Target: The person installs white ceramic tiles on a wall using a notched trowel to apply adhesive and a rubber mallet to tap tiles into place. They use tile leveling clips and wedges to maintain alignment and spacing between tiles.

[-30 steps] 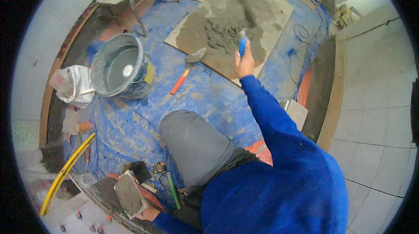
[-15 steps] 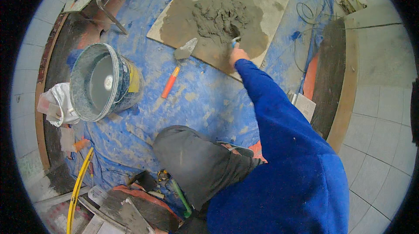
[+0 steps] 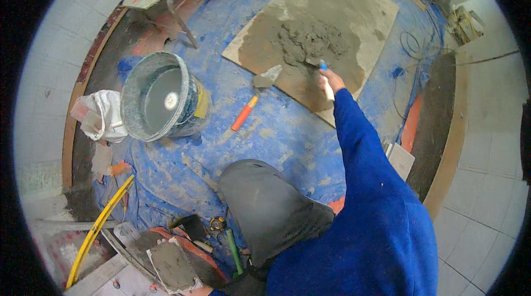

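Note:
My right hand [image 3: 332,82] is closed round the white and blue handle of a trowel [image 3: 329,93]. Its blade, partly hidden, is at the near edge of a heap of wet grey mortar [image 3: 315,42], which lies on a large board [image 3: 380,11]. At the bottom edge my left hand [image 3: 197,291], only partly in view, grips the corner of a small tile [image 3: 172,265] coated with mortar; its fingers are mostly hidden. A second trowel [image 3: 244,112] with a red and yellow handle lies on the blue sheet, its blade by the board's edge.
A bucket of greyish water [image 3: 191,122] stands on the blue sheet [image 3: 276,141], left of my knee [image 3: 257,202]. Beside it sits a white bag [image 3: 108,111]. A yellow strip [image 3: 99,227], a tape measure [image 3: 217,223] and a green-handled tool [image 3: 234,252] lie lower left. A metal-legged table [image 3: 182,22] stands far left.
My right hand has drawn the trowel back slightly, and more of its handle shows. The tile at my left hand now shows its mortar-coated face more fully. The whole view has shifted.

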`<move>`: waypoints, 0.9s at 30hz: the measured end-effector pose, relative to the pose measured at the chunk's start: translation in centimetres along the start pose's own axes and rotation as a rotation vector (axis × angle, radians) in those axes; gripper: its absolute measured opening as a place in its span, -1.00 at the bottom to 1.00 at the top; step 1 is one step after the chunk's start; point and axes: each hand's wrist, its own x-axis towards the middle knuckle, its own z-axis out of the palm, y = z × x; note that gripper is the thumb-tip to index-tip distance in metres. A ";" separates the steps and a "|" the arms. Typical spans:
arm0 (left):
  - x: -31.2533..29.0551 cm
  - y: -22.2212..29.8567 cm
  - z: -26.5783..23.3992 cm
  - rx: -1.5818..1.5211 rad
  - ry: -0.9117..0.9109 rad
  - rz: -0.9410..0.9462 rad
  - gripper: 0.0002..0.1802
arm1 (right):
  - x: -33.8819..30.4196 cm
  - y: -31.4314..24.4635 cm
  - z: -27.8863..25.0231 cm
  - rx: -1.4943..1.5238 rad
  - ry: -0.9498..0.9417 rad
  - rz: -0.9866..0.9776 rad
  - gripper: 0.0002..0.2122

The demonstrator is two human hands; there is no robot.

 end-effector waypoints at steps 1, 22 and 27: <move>-0.3 0.2 0.0 -0.012 -0.004 0.005 -0.28 | -1.6 0.0 -0.4 -0.017 -0.075 -0.056 -0.73; -2.8 9.6 -3.8 -0.849 -0.366 0.319 -0.15 | -54.3 6.6 27.7 -1.269 -1.254 -1.005 -0.32; -4.4 9.3 -9.2 -0.954 -0.389 0.400 -0.16 | -62.6 10.7 28.8 -1.809 -1.508 -0.979 -0.30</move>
